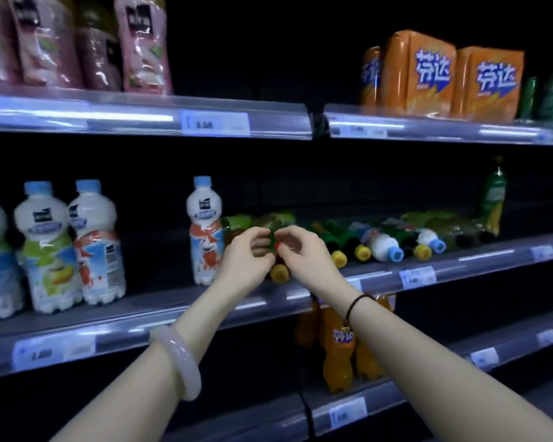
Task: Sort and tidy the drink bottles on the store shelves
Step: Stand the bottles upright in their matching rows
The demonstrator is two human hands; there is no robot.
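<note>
On the middle shelf (pixel 134 317) a dark bottle with a green label and yellow cap (pixel 279 272) lies on its side, cap toward me. My left hand (pixel 246 258) and my right hand (pixel 300 247) meet over its body, fingers curled around it; most of the bottle is hidden behind them. Just left of my hands a white milk-drink bottle with a blue cap (pixel 205 231) stands upright. To the right several more bottles (pixel 380 244) lie tumbled on the same shelf, some yellow-capped, some white with blue caps.
Two upright white bottles (pixel 71 247) stand at the shelf's left, a tall green bottle (pixel 494 199) at its far right. Orange multipacks (pixel 419 74) and pink packs (pixel 141 43) fill the top shelf. Orange soda bottles (pixel 337 346) stand on the shelf below.
</note>
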